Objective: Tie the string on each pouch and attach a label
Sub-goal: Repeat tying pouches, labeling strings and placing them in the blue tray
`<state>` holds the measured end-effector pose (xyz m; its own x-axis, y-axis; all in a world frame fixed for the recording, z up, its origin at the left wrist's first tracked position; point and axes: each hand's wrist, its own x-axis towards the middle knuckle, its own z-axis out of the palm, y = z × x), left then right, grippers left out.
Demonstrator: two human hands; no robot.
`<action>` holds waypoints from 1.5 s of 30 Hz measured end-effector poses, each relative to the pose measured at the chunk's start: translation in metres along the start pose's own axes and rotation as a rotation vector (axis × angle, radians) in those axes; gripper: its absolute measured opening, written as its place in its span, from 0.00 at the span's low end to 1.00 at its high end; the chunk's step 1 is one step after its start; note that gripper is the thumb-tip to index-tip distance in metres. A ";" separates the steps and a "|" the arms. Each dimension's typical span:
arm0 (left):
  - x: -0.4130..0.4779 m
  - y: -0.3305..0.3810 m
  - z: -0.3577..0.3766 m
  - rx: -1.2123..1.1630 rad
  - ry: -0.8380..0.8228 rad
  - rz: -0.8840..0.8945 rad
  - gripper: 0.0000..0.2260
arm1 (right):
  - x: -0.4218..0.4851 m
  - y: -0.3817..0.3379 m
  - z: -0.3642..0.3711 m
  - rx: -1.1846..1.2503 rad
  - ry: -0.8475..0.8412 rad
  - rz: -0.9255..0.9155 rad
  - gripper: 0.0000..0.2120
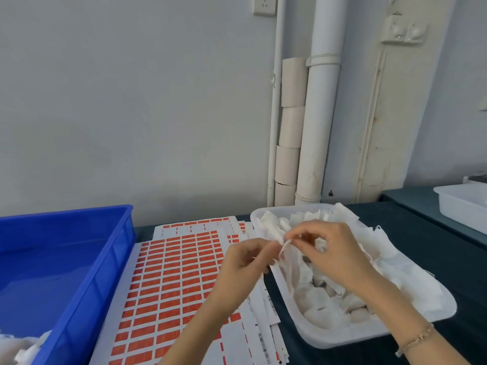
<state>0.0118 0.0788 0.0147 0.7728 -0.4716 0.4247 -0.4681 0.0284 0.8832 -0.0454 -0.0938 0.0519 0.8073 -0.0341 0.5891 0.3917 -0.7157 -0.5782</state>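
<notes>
Pouch (286,260), one, between left hand (243,263), right hand (334,255)

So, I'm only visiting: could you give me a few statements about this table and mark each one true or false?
1. The left hand and right hand both pinch one white pouch. True.
2. The label sheets carry green labels. False: the labels are orange.
3. The white tray holds many pouches. True.
4. The blue bin stands right of the tray. False: it stands to the left, beyond the label sheets.
</notes>
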 end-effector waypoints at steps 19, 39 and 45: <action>-0.081 -0.002 -0.067 -0.032 0.509 -0.415 0.19 | -0.022 -0.053 0.113 0.510 -0.076 0.284 0.06; -0.100 -0.013 -0.076 -0.182 0.365 -0.276 0.09 | -0.022 -0.058 0.143 0.277 -0.137 0.163 0.08; -0.106 -0.013 -0.071 -0.238 0.326 -0.309 0.15 | -0.013 -0.054 0.150 0.249 -0.062 0.166 0.05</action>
<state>-0.0333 0.1913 -0.0280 0.9711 -0.1912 0.1427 -0.1150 0.1491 0.9821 -0.0106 0.0493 -0.0090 0.8916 -0.0882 0.4442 0.3426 -0.5103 -0.7888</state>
